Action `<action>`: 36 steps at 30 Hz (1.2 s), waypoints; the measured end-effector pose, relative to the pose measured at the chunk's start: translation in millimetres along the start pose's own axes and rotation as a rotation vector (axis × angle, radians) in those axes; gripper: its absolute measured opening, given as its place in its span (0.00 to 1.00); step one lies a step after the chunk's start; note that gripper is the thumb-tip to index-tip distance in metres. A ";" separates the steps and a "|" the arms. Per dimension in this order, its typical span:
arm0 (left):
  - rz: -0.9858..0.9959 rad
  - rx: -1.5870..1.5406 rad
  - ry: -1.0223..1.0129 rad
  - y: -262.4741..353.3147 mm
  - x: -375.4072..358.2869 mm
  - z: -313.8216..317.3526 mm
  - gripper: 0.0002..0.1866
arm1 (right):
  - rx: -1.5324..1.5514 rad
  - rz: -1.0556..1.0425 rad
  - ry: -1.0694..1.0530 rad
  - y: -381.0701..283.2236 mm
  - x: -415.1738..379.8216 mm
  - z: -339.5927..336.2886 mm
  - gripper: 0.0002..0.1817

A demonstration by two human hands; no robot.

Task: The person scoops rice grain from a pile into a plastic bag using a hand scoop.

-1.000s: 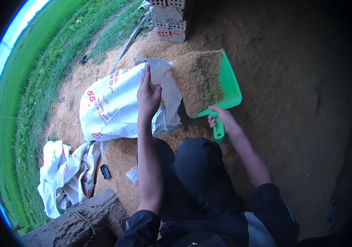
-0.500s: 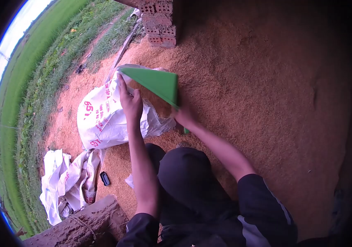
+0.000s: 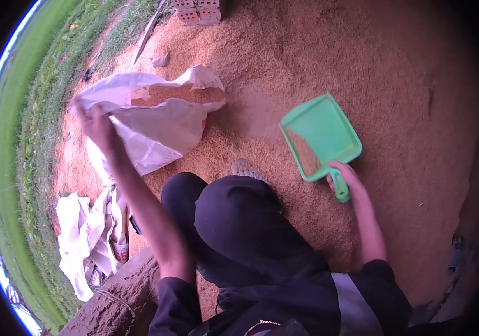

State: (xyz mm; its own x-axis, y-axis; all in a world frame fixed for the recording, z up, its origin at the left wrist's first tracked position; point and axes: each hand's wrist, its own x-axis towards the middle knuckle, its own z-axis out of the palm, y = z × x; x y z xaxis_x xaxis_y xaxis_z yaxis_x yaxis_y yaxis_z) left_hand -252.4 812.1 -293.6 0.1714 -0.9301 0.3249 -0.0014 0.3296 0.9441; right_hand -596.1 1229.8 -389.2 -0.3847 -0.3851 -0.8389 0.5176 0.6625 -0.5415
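A white sack (image 3: 144, 134) with its mouth open lies to the left of centre, and brown grain-like material shows inside. My left hand (image 3: 98, 124) is closed on the sack's rim at its left end. On the right, my right hand (image 3: 347, 178) grips the handle of a green dustpan-like scoop (image 3: 332, 131). A little of the brown material lies in the scoop's left part. The scoop is above the spread brown material (image 3: 396, 129), apart from the sack.
Crumpled white sacks (image 3: 96, 235) lie at the lower left, beside a mud-covered beam (image 3: 121, 299). A brick pillar (image 3: 197, 11) stands at the top. Green grass (image 3: 43, 140) borders the left side. My knees and one shoe (image 3: 248, 169) are near the centre.
The scoop has moved right, away from the sack's mouth, and turned to show its inside. My left hand has moved left with the rim, and the sack's opening now faces up.
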 end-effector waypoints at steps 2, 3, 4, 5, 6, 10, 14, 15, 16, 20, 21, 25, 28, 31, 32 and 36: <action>0.061 0.003 -0.026 5.5 28.5 -25.5 0.29 | -0.051 0.181 -0.067 15.8 -7.7 -22.0 0.15; 0.048 0.051 -0.065 14.5 35.3 -34.7 0.27 | -0.060 0.231 -0.091 20.3 -10.1 -23.9 0.15; 0.033 0.098 -0.103 21.2 41.5 -43.6 0.25 | -0.071 0.279 -0.116 22.9 -12.3 -24.0 0.15; -0.005 0.145 -0.097 17.6 54.4 -55.7 0.22 | -0.065 0.278 -0.121 26.2 -8.2 -21.7 0.15; -0.046 0.179 -0.061 19.2 59.2 -61.4 0.20 | -0.057 0.323 -0.127 31.0 0.3 -17.0 0.15; -0.046 0.197 -0.025 16.2 53.0 -67.9 0.21 | 0.025 0.421 -0.316 14.8 48.7 17.9 0.14; -0.037 0.234 -0.039 14.2 50.6 -76.5 0.23 | -0.046 0.394 -0.341 -13.0 37.2 77.6 0.13; -0.037 0.242 -0.026 15.4 50.0 -79.0 0.23 | -0.060 0.417 -0.381 -16.3 32.3 84.0 0.13; -0.045 0.238 -0.046 15.9 49.1 -80.6 0.23 | -0.076 0.438 -0.419 -18.2 29.5 87.6 0.12; -0.068 0.191 -0.002 16.2 43.2 -69.7 0.23 | -0.029 0.574 -0.514 -12.0 43.2 91.4 0.11; -0.058 0.228 -0.024 23.7 38.3 -61.9 0.23 | -0.007 0.613 -0.525 -9.2 48.9 94.8 0.11; -0.044 0.151 0.014 24.3 29.5 -39.3 0.24 | 0.096 0.694 -0.575 5.2 67.4 119.3 0.10; -0.010 0.133 -0.001 34.2 13.4 -22.3 0.25 | 0.353 0.590 -0.550 24.3 82.3 168.3 0.13; 0.020 0.073 -0.004 40.4 1.1 -15.8 0.25 | 0.689 0.549 -0.518 57.4 110.6 235.1 0.18; 0.027 0.073 -0.007 40.8 -1.2 -17.0 0.25 | 0.766 0.487 -0.352 67.4 119.0 260.6 0.18; 0.051 0.109 -0.072 44.1 -16.6 -26.9 0.26 | 0.871 0.289 -0.369 74.9 172.2 311.4 0.12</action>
State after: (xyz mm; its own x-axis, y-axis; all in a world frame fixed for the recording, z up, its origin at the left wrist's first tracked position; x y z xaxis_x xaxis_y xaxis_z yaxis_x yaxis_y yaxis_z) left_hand -228.8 846.4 -258.9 0.0976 -0.9232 0.3717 -0.1156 0.3605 0.9256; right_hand -385.5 1013.0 -591.5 0.0309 -0.5571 -0.8298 0.9924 0.1157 -0.0408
